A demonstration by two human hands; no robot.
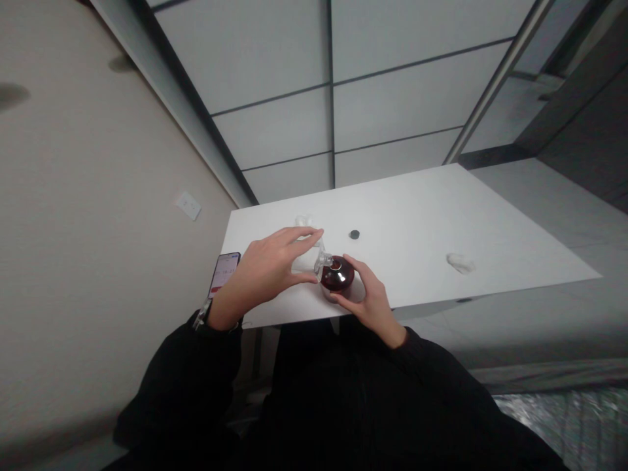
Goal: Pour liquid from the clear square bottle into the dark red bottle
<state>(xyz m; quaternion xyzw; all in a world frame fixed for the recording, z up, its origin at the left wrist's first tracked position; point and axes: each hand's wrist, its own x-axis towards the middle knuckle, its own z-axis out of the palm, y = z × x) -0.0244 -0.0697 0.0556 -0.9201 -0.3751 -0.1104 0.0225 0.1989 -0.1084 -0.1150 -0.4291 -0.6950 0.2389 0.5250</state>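
My left hand (275, 261) grips a clear, square-shouldered bottle (321, 258) between thumb and fingers. That bottle is tipped on its side, its neck pointing right at the opening of a dark red, round bottle (338, 278); whether the two touch I cannot tell. The fingers and thumb of my right hand (370, 297) are wrapped round the red bottle from the right. It stands near the front edge of the white table (407, 222). Beyond the bottles lies a small black cap (354, 234).
A phone (224, 271) with a lit screen is at the table's left edge, partly behind my left wrist. Past my left hand sits a small clear object (303, 220). A crumpled whitish piece (460, 263) lies to the right. Cabinet panels (284, 131) rise behind the table.
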